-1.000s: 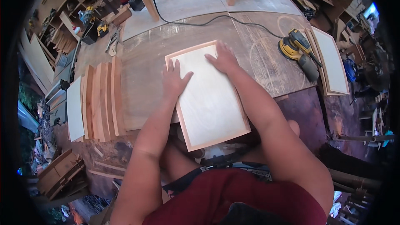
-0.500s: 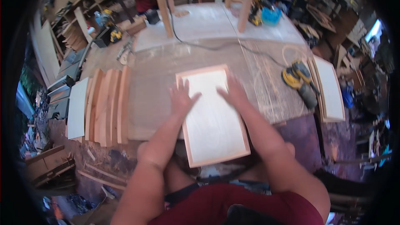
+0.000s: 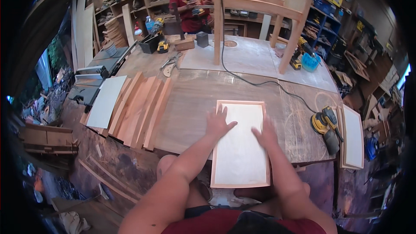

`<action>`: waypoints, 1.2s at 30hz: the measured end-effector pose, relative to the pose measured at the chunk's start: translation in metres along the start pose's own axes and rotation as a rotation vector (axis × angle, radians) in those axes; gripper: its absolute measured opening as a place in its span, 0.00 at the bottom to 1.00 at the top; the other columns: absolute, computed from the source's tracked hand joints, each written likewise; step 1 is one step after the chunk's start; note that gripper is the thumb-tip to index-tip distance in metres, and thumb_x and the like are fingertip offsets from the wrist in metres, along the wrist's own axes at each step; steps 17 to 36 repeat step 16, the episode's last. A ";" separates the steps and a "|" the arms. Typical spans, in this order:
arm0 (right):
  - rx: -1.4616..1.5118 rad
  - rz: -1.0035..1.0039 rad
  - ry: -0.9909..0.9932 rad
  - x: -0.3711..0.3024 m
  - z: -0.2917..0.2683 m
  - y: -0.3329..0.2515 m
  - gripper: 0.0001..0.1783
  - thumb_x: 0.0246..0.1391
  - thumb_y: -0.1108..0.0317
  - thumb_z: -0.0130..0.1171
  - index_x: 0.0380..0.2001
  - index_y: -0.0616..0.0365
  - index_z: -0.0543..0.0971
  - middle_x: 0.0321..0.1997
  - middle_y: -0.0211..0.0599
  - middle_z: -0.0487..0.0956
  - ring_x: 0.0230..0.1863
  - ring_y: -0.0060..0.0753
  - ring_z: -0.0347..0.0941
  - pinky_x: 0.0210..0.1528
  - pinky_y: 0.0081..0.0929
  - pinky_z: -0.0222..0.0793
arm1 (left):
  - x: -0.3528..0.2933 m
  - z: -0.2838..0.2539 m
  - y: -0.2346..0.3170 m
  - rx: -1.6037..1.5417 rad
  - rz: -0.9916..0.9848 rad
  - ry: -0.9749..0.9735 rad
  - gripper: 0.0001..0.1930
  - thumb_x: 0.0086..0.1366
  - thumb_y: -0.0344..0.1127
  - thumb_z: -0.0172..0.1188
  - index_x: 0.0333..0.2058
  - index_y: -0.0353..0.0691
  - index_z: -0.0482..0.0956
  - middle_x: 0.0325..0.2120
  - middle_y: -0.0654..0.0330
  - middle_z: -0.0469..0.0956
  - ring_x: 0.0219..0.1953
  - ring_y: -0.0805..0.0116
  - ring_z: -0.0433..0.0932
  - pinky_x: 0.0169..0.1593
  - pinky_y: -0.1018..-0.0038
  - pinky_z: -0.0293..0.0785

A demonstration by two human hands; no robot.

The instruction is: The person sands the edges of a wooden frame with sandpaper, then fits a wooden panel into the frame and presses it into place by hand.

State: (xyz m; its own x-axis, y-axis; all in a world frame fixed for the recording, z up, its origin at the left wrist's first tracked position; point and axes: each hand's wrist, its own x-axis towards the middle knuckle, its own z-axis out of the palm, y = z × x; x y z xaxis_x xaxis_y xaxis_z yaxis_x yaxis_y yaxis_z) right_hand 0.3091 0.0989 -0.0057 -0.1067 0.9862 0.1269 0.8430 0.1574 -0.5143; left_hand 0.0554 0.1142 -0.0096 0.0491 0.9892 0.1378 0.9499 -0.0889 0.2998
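A shallow rectangular wooden frame with a pale panel (image 3: 241, 156) lies across the near edge of the workbench and juts toward me. My left hand (image 3: 219, 124) rests over its left rim near the far end, fingers spread and thumb pointing inward on the panel. Across from it, my right hand (image 3: 266, 135) lies along the right rim with its thumb on the panel; its other fingers are slightly blurred and reach along the edge. Neither hand is wrapped around anything. To the right, a yellow and black sander (image 3: 324, 123) sits on the bench.
Wooden strips (image 3: 141, 110) and a white board (image 3: 106, 102) lie at left. Another framed panel (image 3: 353, 136) stands beyond the sander. A dark cord (image 3: 260, 82) crosses the workbench (image 3: 190, 99). A wooden stool-like frame (image 3: 260, 2) stands behind; a person (image 3: 190, 4) holds a drill there.
The view has tilted up and turned, so more of the workshop's back and the other person show. Both hands remain on the framed panel, which sits lower in the picture.
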 end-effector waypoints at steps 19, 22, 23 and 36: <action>-0.091 0.038 -0.105 -0.005 -0.002 0.007 0.61 0.53 0.39 0.64 0.76 0.47 0.39 0.77 0.55 0.51 0.76 0.61 0.46 0.77 0.48 0.42 | 0.006 0.020 -0.007 -0.022 0.012 0.025 0.50 0.60 0.71 0.57 0.70 0.41 0.59 0.73 0.47 0.50 0.73 0.41 0.48 0.71 0.40 0.44; -0.091 0.038 -0.105 -0.005 -0.002 0.007 0.61 0.53 0.39 0.64 0.76 0.47 0.39 0.77 0.55 0.51 0.76 0.61 0.46 0.77 0.48 0.42 | 0.006 0.020 -0.007 -0.022 0.012 0.025 0.50 0.60 0.71 0.57 0.70 0.41 0.59 0.73 0.47 0.50 0.73 0.41 0.48 0.71 0.40 0.44; -0.091 0.038 -0.105 -0.005 -0.002 0.007 0.61 0.53 0.39 0.64 0.76 0.47 0.39 0.77 0.55 0.51 0.76 0.61 0.46 0.77 0.48 0.42 | 0.006 0.020 -0.007 -0.022 0.012 0.025 0.50 0.60 0.71 0.57 0.70 0.41 0.59 0.73 0.47 0.50 0.73 0.41 0.48 0.71 0.40 0.44; -0.091 0.038 -0.105 -0.005 -0.002 0.007 0.61 0.53 0.39 0.64 0.76 0.47 0.39 0.77 0.55 0.51 0.76 0.61 0.46 0.77 0.48 0.42 | 0.006 0.020 -0.007 -0.022 0.012 0.025 0.50 0.60 0.71 0.57 0.70 0.41 0.59 0.73 0.47 0.50 0.73 0.41 0.48 0.71 0.40 0.44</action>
